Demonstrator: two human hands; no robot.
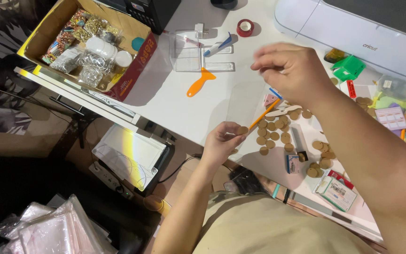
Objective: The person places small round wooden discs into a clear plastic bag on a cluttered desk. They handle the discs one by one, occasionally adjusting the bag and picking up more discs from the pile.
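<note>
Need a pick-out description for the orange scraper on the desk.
Start at the white desk, then find the clear plastic tray beside the open cardboard box. Just below that tray lies the orange scraper, flat with a fan-shaped blade: the only bright orange tool there.

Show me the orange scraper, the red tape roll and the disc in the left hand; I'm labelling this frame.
Orange scraper (199,83): head view, middle of its handle.
Red tape roll (245,27): head view, its top ring.
Small brown disc (243,130): head view, its face, at the left hand's (222,141) fingertips.
</note>
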